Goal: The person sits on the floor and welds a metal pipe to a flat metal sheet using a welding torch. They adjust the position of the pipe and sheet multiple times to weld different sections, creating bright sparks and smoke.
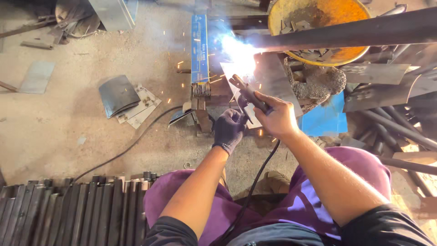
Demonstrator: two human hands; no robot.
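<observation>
Two hands are at work over the concrete floor (68, 123), and both are mine. My right hand (276, 119) is bare, and its grip is closed around the dark electrode holder (249, 94), which points up and to the left toward the bright white arc (239, 52). From this holder a black cable (255, 182) runs down between my knees, over my purple trousers (318, 191). My left hand (229, 130) wears a dark glove, and its grip is closed on the lower edge of the thin steel sheet piece (243, 107), just beside the right hand. The arc burns where a long dark steel bar (355, 32) meets the grey metal plate (273, 77), and small orange sparks fly to the left of it. A blue box of welding rods (199, 45) lies just left of the arc, with the rod ends showing at its lower end. Behind the bar stands a rusty yellow bowl (318, 18) with metal scraps inside. A blue sheet (325, 119) lies to the right of my right hand. Many dark steel strips (68, 209) are stacked at the lower left.
</observation>
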